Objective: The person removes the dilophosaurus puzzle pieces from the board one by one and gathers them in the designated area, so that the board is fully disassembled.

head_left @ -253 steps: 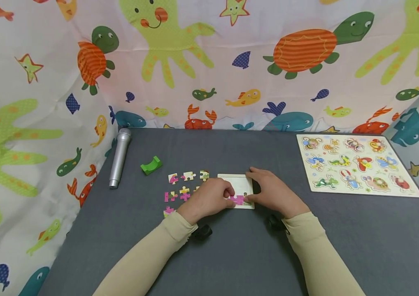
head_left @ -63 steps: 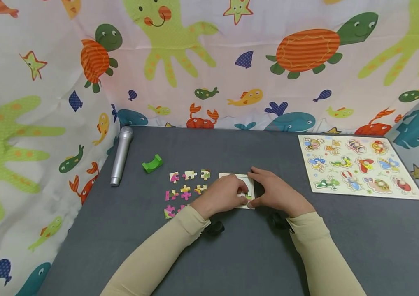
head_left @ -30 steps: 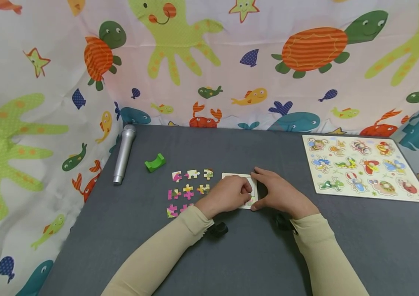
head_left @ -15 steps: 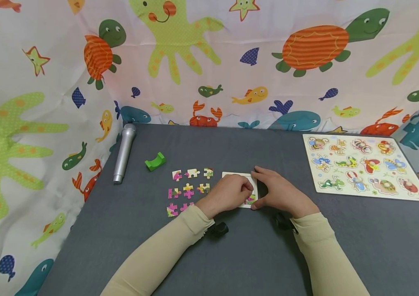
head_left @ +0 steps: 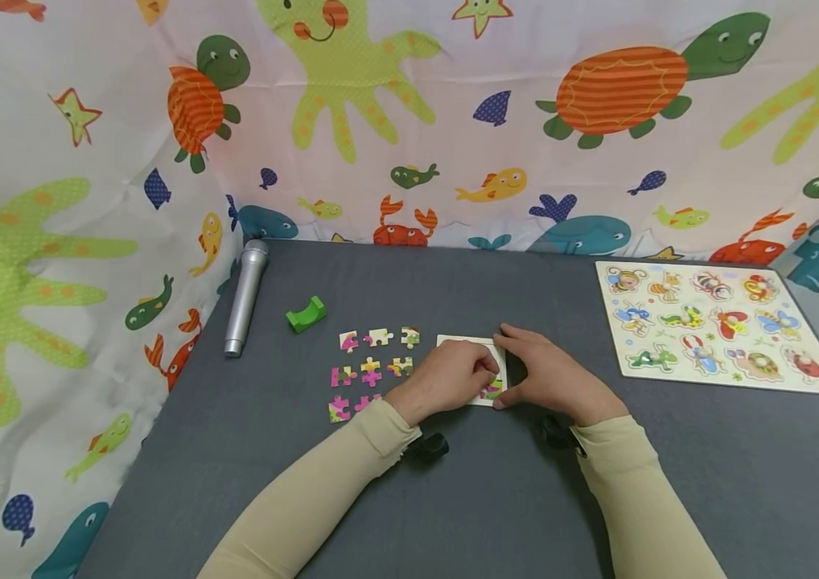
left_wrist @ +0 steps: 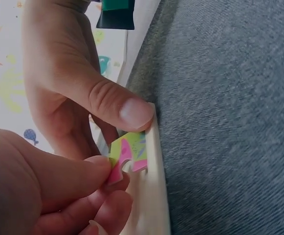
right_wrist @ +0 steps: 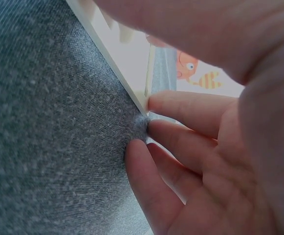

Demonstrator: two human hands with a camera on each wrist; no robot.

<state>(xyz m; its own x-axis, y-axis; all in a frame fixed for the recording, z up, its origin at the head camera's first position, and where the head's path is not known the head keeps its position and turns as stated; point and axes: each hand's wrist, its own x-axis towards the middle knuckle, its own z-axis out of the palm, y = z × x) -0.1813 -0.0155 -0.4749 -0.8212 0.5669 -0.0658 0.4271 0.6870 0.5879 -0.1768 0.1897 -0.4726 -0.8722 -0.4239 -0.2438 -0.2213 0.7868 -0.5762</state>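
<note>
My left hand (head_left: 446, 378) is over a small pale puzzle tray (head_left: 446, 339). Thumb and index finger pinch a pink and lime-green jigsaw piece (left_wrist: 127, 152) in the tray's near right corner, best seen in the left wrist view. My right hand (head_left: 550, 374) spans the tray's right side. Its thumb (left_wrist: 132, 113) presses the rim close to the piece, while the index fingertip (right_wrist: 156, 102) touches the far corner in the right wrist view. Left of the tray, several loose jigsaw pieces (head_left: 371, 372) lie in rows. My left hand and forearm hide part of the tray and perhaps some pieces.
A silver microphone (head_left: 245, 297) lies at the table's left edge, with a green curved block (head_left: 306, 314) beside it. On the right lies a big insect puzzle board (head_left: 724, 326). A printed sea-animal curtain (head_left: 395, 96) borders the grey table (head_left: 511, 507).
Since 8.4 s ago, my left hand has moved right across the tray, to its near right corner. My right hand has kept its hold. Lately only slight finger movement and a small camera shift show.
</note>
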